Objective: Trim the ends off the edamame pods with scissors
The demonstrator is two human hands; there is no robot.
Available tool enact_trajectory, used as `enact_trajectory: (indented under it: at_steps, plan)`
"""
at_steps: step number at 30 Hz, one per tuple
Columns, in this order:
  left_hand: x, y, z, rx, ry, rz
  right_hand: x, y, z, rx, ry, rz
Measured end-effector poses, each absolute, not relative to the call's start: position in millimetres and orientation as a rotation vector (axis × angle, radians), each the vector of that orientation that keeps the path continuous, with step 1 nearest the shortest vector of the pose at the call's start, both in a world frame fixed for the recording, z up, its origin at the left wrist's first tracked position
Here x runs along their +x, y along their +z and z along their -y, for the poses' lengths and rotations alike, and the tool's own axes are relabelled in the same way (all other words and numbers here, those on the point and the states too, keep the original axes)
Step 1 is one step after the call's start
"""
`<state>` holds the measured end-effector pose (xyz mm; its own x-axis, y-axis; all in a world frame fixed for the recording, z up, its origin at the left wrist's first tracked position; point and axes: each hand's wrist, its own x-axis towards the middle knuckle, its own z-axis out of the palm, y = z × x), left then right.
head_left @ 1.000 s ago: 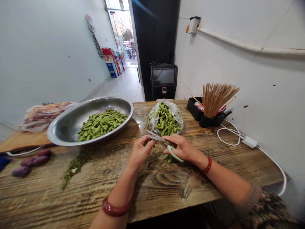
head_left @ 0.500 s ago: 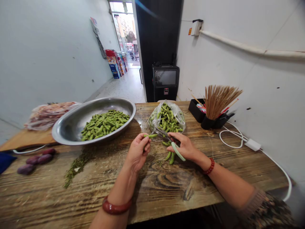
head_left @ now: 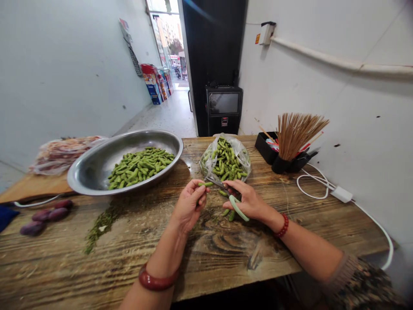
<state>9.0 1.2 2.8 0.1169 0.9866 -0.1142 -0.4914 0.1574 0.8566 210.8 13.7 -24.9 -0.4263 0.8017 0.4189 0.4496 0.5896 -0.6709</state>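
Between the thumb and fingers of my left hand (head_left: pixel 192 202) is a green edamame pod (head_left: pixel 205 184), its free end pointing right. My right hand (head_left: pixel 245 200) grips scissors (head_left: pixel 238 208) with pale green handles, and their blades lie close to that pod's tip. Behind both hands, a clear plastic bag (head_left: pixel 243 157) stands full of pods. A few loose pods (head_left: pixel 231 215) lie on the table under the scissors, partly hidden by my right hand. To the left, a wide metal basin (head_left: pixel 93 165) holds a heap of edamame pods (head_left: pixel 142 167).
Plant trimmings (head_left: pixel 100 228) lie on the wooden table (head_left: pixel 129 267) below the basin. Several purple tubers (head_left: pixel 48 215) and a bag of meat (head_left: pixel 63 155) are at left. At right stand bundled skewers (head_left: pixel 298 137), a black holder (head_left: pixel 266 148) and a white cable (head_left: pixel 342 194).
The scissors have shifted slightly left, bringing the blades closer to the pod's end. My left hand still pinches the pod. The whole view has tilted a little.
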Motion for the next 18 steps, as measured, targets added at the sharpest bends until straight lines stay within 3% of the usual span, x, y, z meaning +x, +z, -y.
enact_trajectory:
  at_steps: [18]
  plan:
    - [10.9,2.5,1.2,0.761,1.247,-0.776,209.1,-27.3,-11.4,-0.971,0.532,2.083]
